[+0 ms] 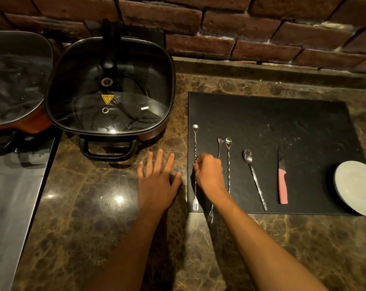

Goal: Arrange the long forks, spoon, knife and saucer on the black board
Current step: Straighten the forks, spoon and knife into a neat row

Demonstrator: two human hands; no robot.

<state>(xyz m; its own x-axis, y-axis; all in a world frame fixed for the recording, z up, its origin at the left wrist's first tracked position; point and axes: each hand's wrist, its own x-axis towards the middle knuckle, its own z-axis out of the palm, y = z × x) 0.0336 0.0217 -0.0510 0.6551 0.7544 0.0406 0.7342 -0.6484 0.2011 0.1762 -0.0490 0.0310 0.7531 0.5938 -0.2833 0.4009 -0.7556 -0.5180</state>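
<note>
Both arms are bare right up to where the view cuts them off at the bottom, with no sleeve or cuff showing on either forearm. The left hand (157, 181) shows 5 bare fingers with short nails. The right hand (208, 172) is seen from the back, its knuckles uppermost, and its wrist is just as bare as the left 1.

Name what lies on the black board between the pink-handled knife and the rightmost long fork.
In the head view, one spoon lies between the knife and that long fork.
</note>
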